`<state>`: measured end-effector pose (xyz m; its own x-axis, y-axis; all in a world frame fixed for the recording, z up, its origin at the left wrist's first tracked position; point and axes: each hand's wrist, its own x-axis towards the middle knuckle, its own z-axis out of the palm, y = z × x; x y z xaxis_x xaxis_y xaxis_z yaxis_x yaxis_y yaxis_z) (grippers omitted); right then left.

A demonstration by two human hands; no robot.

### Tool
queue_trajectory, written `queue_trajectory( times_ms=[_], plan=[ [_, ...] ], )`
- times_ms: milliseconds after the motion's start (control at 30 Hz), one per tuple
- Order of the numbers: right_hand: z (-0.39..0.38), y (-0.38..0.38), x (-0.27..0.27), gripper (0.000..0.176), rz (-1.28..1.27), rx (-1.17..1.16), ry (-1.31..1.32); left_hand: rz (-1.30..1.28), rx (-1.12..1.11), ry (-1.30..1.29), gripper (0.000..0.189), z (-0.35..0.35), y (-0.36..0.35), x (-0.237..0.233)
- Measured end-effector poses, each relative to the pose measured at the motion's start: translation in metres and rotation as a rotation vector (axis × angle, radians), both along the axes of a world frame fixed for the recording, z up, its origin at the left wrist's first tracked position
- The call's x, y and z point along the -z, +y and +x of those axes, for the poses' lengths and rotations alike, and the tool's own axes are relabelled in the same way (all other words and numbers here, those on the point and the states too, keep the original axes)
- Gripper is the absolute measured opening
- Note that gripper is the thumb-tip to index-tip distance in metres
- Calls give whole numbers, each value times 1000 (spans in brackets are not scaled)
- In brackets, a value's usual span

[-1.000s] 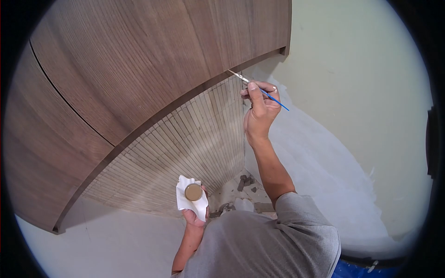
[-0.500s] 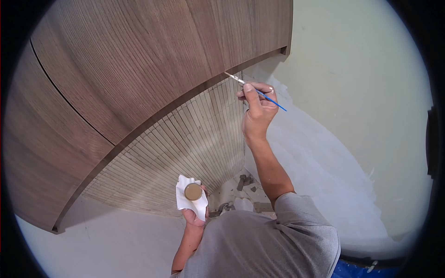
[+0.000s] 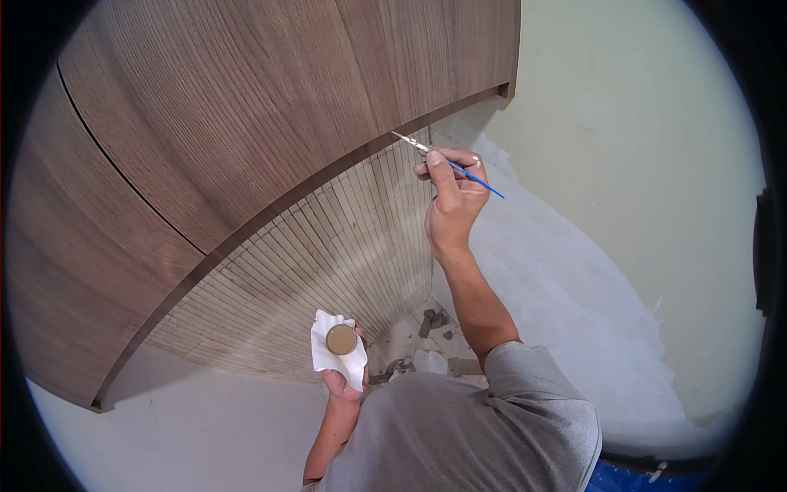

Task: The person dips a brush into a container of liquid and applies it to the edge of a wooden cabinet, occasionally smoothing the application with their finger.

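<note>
Right hand [image 3: 449, 193] is raised with its fingers pinched together on a fine brush [image 3: 479, 184]. The blue handle sticks out to the right, and the metal ferrule and tip point up-left at the lower edge of the wood-grain panel [image 3: 246, 107], near that panel's right corner. The tip looks to be at or just short of the dark edge; I cannot tell whether it touches.

Left hand [image 3: 340, 381] is held low, closed around a crumpled white cloth [image 3: 324, 353] and a small round pot [image 3: 341, 339]. The pot is open and shows a flat tan-brown surface that sits close to the panel's colour.

Judging by this, the work is fine touching-up along the panel's underside — how much of the edge is done cannot be read, since the edge looks evenly dark along its whole run and no wet patch stands out. The pot looks well filled.

Below the panel a pale ribbed surface [image 3: 328, 254] curves down to some broken grey rubble [image 3: 430, 321] at its foot, and a plain wall [image 3: 639, 164] with a whiter patch stands to the right.
</note>
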<state>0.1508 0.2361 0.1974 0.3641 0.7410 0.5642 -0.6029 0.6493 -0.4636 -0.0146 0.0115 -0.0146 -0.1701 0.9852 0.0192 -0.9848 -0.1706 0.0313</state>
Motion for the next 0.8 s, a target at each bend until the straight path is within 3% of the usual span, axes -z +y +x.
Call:
queue_trajectory(
  times_ms=[800],
  plan=[
    [5,-1,-9,14,-49,43,12,-15,-17,20,56,-6,1,10]
  ],
)
